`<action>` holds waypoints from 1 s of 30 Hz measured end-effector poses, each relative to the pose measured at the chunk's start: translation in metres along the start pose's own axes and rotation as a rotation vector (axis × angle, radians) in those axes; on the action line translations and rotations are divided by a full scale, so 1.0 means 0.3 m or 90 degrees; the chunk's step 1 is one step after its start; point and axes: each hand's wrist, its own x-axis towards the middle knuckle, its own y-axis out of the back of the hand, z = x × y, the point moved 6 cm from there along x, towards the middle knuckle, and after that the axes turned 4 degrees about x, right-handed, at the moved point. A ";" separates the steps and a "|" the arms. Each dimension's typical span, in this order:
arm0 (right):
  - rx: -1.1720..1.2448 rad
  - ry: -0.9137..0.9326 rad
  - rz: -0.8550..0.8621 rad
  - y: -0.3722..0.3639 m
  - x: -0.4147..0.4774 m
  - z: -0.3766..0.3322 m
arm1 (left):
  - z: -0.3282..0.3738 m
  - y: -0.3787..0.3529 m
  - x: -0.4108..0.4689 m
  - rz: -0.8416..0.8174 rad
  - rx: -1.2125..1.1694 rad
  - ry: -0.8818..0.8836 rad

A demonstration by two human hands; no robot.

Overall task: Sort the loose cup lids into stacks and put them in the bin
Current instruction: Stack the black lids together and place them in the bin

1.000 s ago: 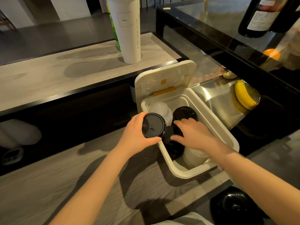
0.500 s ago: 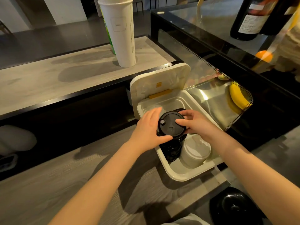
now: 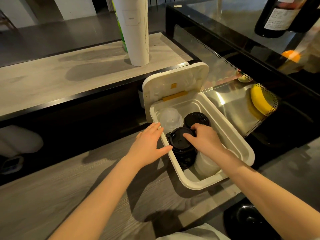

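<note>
A white bin point(image 3: 174, 170) with its hinged cover point(image 3: 180, 80) tipped back is seen at the far right edge of the grey wooden tabletop point(image 3: 69, 187). Four groups are stood inside it: clear lids point(image 3: 170, 118) at the far left, a second black stack point(image 3: 195, 117) at the far right, white lids point(image 3: 206, 163) at the near right and, at the near left, a black lid stack point(image 3: 180, 149). The top of that black lid stack is grasped by the right hand point(image 3: 206, 141) — the thumb is laid across the top lid and the fingers are curled over its far edge. The left hand point(image 3: 149, 144) is released, its straight fingers and thumb rested against the bin's left rim. A tall white sleeve of cups point(image 3: 136, 32) is stood on the raised ledge point(image 3: 69, 78) behind, and a banana point(image 3: 259, 99) is seen well apart to the right.
</note>
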 end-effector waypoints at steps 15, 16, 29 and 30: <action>-0.200 0.272 -0.186 -0.039 -0.054 -0.104 | -0.004 0.015 0.003 -0.031 0.141 -0.027; -0.246 0.279 -0.174 -0.044 -0.059 -0.116 | -0.004 0.016 0.003 -0.036 0.146 -0.029; -0.244 0.239 -0.132 -0.016 -0.077 -0.121 | -0.008 0.067 -0.020 -0.053 0.157 -0.020; -0.225 0.233 -0.116 0.000 -0.076 -0.123 | -0.016 0.079 -0.025 -0.053 0.155 -0.012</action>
